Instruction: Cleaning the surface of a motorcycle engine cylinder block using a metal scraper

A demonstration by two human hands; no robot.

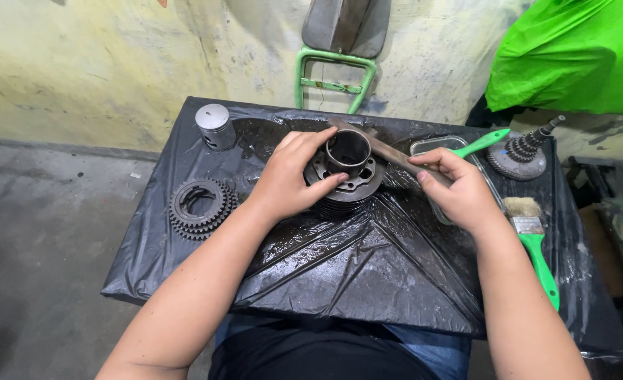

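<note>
Left hand (287,179) is cupped around the engine cylinder (346,176), fingers closed on the sleeve and flange, pinning it to the worktop (339,274). Cylinder sits upright near the middle-back of the black plastic sheet (367,260), bore facing up.

Right hand (459,190) is closed on a flat rusty bar (382,149), looks like a file or scraper. The bar runs up-left from the hand, across the sleeve's rim; far end pokes out behind the cylinder.

Step in hand, as I read it: working the sleeve's top edge with the bar, scraping or dressing it. Next move calls for the left grip to stay firm so the cylinder doesn't rotate or skid on the oily sheet, and for the bar to stay flat to the rim.

Around:
- piston (214,125) at back left
- stacked gears (200,206) left of the hands
- clear tray (459,151) just behind the right hand
- green-handled paintbrush (533,239) right of it
- gear cluster on a shaft (522,155) back right
</note>
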